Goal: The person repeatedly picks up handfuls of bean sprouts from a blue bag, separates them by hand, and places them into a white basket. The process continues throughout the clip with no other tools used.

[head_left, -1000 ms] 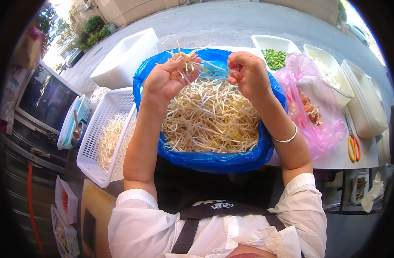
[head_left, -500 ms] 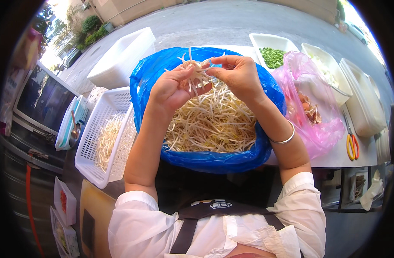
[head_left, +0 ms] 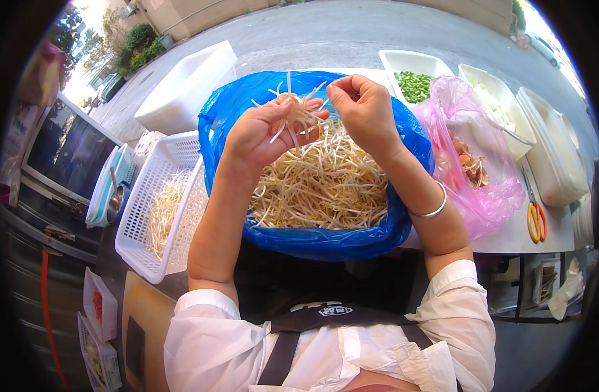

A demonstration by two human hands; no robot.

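A big heap of pale bean sprouts (head_left: 319,186) fills an open blue plastic bag (head_left: 322,242) in front of me. Over the bag's far part, my left hand (head_left: 252,136) holds a small bunch of bean sprouts (head_left: 301,119) between its thumb and fingers, the ends sticking out loosely. Just to the right, my right hand (head_left: 368,114) is closed in a pinch of thumb and forefinger, slightly apart from the bunch. Whatever lies in that pinch is too small to make out. To the left of the bag, a white perforated basket (head_left: 135,243) holds more sprouts (head_left: 163,215).
Stacked white containers (head_left: 188,88) stand at the back left. On the right are a tub of chopped greens (head_left: 414,86), a pink plastic bag (head_left: 489,209) with onion-like peelings, a white tub (head_left: 518,124), stacked pale containers (head_left: 554,157) and scissors (head_left: 536,222). A cutting board (head_left: 146,294) sits lower left.
My right hand has drawn away from the sprout bunch, slightly up and to the right. My left hand still holds the bunch, with the sprouts shifted a little.
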